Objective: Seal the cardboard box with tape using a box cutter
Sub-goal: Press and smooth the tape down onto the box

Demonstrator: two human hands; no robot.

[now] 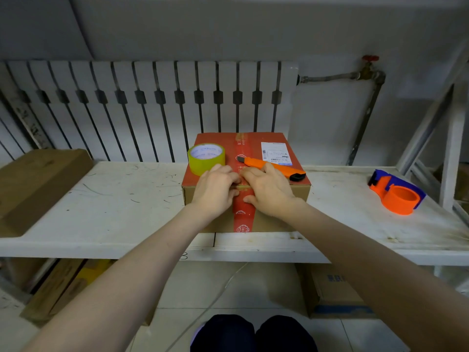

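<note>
Single head-worn wide-angle view, looking forward and down from above; close over bench (127,199), both forearms reaching in from bottom edge; radiator (152,97) on wall straight ahead; floor and knees below.

White ribbed radiator (152,97) across upper left, red-handled pipe valve (370,62) at upper right, orange-and-blue tape dispenser (396,191) at right on scratched white shelf (114,199), flat brown carton (38,184) at left edge.
</note>
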